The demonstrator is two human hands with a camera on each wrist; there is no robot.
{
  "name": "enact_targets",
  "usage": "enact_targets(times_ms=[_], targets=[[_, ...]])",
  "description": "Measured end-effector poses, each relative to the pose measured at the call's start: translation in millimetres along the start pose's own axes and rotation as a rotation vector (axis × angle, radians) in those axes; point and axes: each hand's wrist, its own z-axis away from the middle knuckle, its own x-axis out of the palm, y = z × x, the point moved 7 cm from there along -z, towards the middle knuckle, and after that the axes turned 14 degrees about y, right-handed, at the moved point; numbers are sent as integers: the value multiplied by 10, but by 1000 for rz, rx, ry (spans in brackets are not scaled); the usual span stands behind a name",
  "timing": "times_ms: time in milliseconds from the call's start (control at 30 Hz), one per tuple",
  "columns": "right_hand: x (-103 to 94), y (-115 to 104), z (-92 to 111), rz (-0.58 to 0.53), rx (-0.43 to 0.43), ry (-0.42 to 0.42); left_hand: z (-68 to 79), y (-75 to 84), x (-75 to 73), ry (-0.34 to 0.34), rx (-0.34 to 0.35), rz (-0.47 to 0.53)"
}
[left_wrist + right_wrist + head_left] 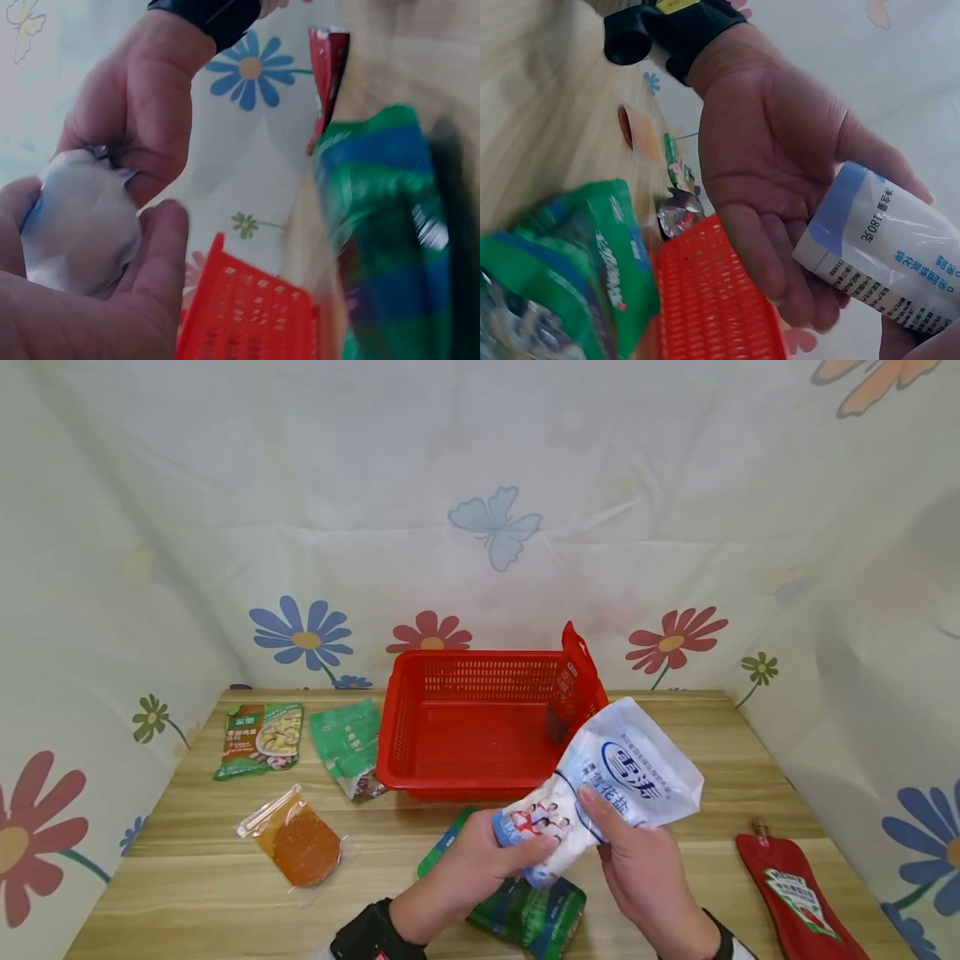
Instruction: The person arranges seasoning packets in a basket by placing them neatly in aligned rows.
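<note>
Both hands hold a white and blue salt bag at a tilt over the basket's front right edge. My left hand pinches its lower end, thumb on the printed front; in the right wrist view the fingers of that left hand lie behind the bag. Gripping the other side is my right hand, its thumb across the front. In the left wrist view the bag's end bulges between both hands. Below them a green and blue bag lies on the table, partly hidden by the left forearm.
A red plastic basket stands mid-table, a red packet upright in its right side. Left of it lie a green pouch, a seasoning packet and a zip bag of orange-brown contents. A red ketchup pouch lies far right.
</note>
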Motion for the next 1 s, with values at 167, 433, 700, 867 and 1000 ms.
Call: enact_targets(times_ms=[167, 433, 700, 867, 1000], targets=[[153, -222, -59, 146, -124, -68, -6, 205, -133, -53, 108, -105], [446, -572, -330, 366, -385, -134, -149, 485, -521, 91, 368, -295], [795, -596, -717, 507, -432, -165, -364, 535, -746, 257, 672, -991], [982, -441, -945, 730, -329, -159, -485, 388, -731, 174, 675, -1184], [1102, -346, -1103, 900, -290, -161, -527, 331, -711, 147, 676, -1227]])
